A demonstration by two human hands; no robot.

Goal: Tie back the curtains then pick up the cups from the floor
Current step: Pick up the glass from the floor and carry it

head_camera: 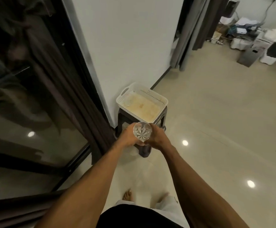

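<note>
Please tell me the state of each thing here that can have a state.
glass: upright, looks empty, held in both hands.
left hand: grips the glass.
right hand: grips the glass.
basket: rests on the stool, nearly empty.
curtain: drawn aside, bunched.

Dim, warm indoor light. Bright spots glare on the glossy floor [216,112] and in the dark glass door [35,122]. Wide-angle bending warps the edges; the far clutter [242,30] looks soft, perhaps blurred.
</note>
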